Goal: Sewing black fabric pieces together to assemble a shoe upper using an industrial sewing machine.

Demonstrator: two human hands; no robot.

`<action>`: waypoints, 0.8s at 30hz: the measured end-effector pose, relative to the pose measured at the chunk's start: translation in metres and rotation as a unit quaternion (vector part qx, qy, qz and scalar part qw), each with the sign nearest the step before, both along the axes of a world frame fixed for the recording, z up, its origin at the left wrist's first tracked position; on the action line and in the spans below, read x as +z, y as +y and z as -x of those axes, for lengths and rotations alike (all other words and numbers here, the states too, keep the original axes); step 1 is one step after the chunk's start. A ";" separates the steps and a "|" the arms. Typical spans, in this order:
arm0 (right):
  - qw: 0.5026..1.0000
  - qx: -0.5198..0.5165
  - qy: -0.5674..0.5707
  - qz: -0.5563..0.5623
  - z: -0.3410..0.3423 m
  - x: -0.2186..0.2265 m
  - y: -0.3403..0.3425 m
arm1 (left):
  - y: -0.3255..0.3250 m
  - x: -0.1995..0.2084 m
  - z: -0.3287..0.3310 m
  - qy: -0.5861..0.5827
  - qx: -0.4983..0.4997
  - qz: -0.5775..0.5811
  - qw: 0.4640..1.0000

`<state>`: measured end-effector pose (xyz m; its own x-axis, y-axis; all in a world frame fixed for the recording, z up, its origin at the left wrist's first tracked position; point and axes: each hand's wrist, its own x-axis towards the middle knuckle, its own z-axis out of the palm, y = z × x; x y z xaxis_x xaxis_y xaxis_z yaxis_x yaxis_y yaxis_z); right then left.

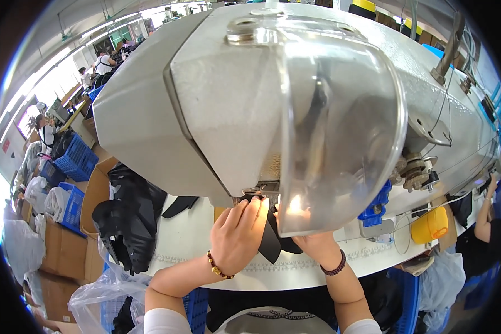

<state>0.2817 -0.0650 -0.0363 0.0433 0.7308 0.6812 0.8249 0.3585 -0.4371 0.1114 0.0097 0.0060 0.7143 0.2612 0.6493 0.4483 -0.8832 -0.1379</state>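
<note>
Long strip lights point(97, 29) run along the pale ceiling point(75, 16) of a workshop, and white glare fills the windows point(58, 80) down the left side. Below, blue plastic crates point(75, 158) and brown cardboard boxes point(64, 247) crowd the floor point(100, 152), with clear plastic bags point(22, 245) heaped among them. Several people point(103, 62) show farther back, seemingly at workstations, though they are too small to be sure. On the right, another plastic bag point(442, 281) bulges beside a blue crate point(411, 298)

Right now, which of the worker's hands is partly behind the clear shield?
The right hand, seen partly through the shield; the left hand is outside it.
</note>
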 end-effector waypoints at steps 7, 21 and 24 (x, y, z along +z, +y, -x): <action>0.998 0.007 -0.001 0.063 -0.007 -0.022 0.001 | 0.001 0.000 0.001 -0.015 -0.011 0.001 1.000; 0.999 -0.035 0.024 -0.029 -0.003 -0.013 -0.003 | 0.001 -0.004 -0.004 -0.012 -0.050 -0.061 0.997; 0.998 -0.044 0.013 -0.042 -0.003 -0.013 -0.002 | 0.002 -0.004 -0.004 -0.004 -0.051 -0.053 0.997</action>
<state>0.2851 -0.0672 -0.0495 0.1241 0.6631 0.7382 0.8434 0.3214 -0.4305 0.1157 0.0113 0.0024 0.7289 0.1171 0.6746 0.3576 -0.9053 -0.2293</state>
